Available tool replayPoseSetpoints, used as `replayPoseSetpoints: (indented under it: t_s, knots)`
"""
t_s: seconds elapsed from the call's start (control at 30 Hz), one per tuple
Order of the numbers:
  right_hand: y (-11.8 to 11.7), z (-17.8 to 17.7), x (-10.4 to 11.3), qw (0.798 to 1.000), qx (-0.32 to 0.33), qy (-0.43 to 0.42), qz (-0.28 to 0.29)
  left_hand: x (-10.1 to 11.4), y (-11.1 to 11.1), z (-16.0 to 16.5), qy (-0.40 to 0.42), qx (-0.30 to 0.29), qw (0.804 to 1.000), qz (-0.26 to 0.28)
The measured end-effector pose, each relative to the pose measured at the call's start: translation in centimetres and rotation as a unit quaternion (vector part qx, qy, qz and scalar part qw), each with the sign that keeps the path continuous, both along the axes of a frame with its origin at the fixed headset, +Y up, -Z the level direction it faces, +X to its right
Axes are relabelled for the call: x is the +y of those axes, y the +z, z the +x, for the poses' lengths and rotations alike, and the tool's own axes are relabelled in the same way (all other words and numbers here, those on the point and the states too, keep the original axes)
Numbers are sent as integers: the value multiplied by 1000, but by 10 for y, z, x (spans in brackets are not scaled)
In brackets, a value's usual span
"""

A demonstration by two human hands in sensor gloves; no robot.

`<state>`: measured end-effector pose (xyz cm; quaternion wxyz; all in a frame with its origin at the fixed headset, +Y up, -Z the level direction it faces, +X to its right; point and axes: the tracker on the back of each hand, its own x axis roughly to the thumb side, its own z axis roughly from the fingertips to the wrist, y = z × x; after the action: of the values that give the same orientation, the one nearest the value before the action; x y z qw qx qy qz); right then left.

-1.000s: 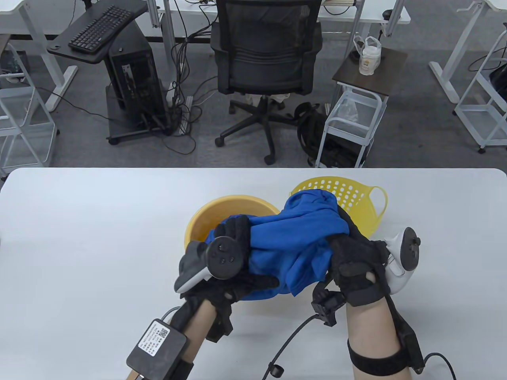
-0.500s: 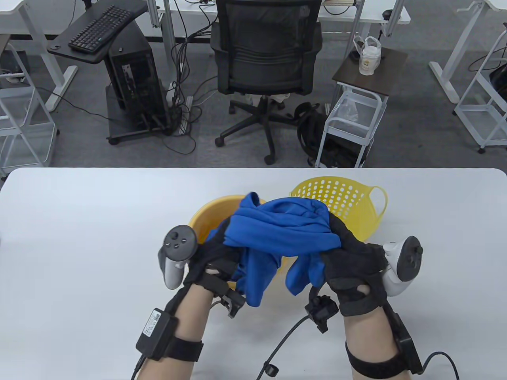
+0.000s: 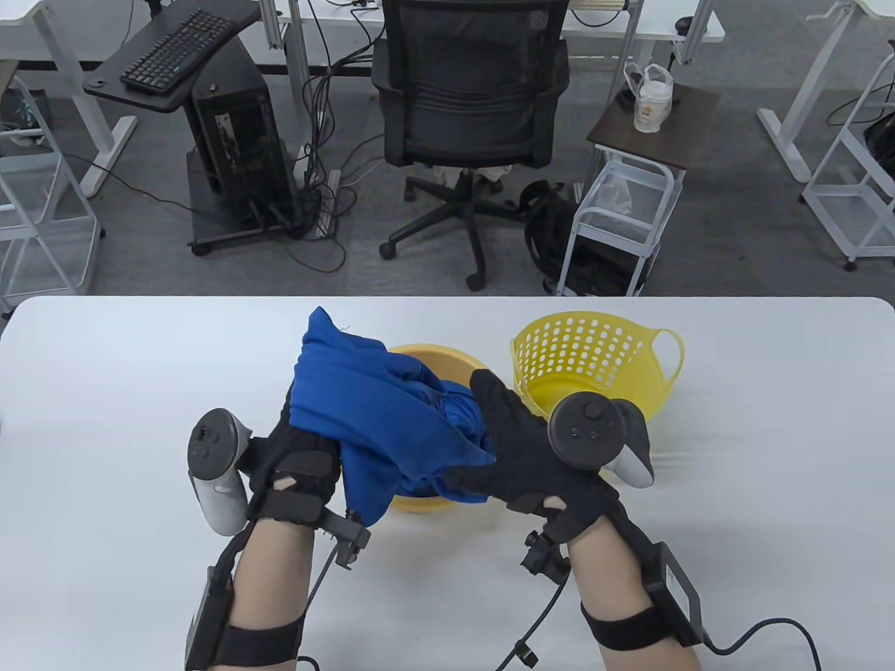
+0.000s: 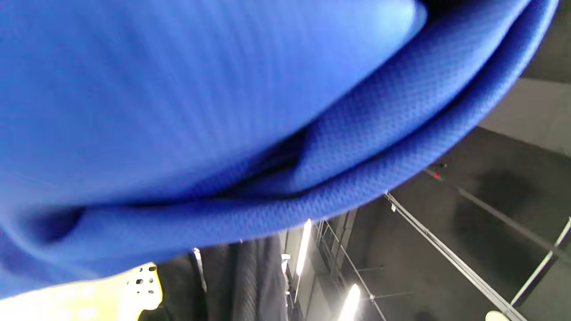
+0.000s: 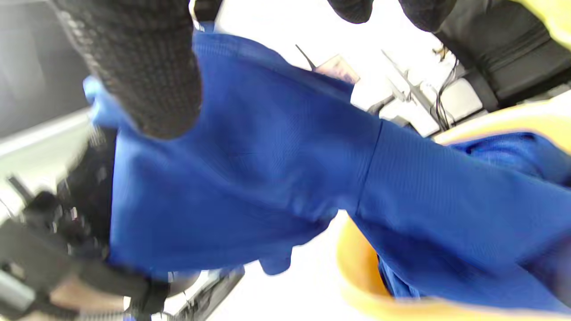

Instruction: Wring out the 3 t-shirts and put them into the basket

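Observation:
A blue t-shirt is bunched and stretched between my two hands above the yellow basin. My left hand grips its left end, palm turned up, with the fingers hidden under the cloth. My right hand grips the right end with its back facing up. The yellow perforated basket stands right of the basin, with nothing visible inside it. The t-shirt fills the left wrist view. In the right wrist view the t-shirt hangs over the basin, and more blue cloth lies inside it.
The white table spreads out left of my hands and right of the basket. Glove cables trail on the table near its front edge. An office chair and a small side cart stand beyond the far edge.
Both hands moved left with the shirt, away from the basket. The right hand rolled back-up and the left rolled palm-up, twisting the cloth. The basket now shows fully.

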<state>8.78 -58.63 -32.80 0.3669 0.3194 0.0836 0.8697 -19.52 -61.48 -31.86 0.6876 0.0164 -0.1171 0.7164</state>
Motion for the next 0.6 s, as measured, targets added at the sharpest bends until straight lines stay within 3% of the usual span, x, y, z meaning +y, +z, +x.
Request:
replayPoseSetpoints:
  t_s: [0.07,0.17,0.27,0.3,0.37,0.53,0.6]
  knots:
    - [-2,-23,-18,997,0,71,-23,2,3,13,33,-53,998,7]
    - [-12,-39,-40,996,-27,82,-34,5,9,29,84,-140,987,-13]
    - [-22,-37,-59,992,-74,-95,-49,3,9,40,115,-173,978,-7]
    - [-23,-34,-63,977,-101,-172,-73,2,8,43,141,-182,973,0]
    - [-24,-30,-63,946,-86,-294,-110,2,6,46,198,-206,958,12]
    - [-17,-19,-54,872,-94,-444,-187,-3,-1,43,275,-229,934,22]
    - [-16,-7,-45,843,-100,-500,-172,-11,-6,43,294,-222,929,-4]
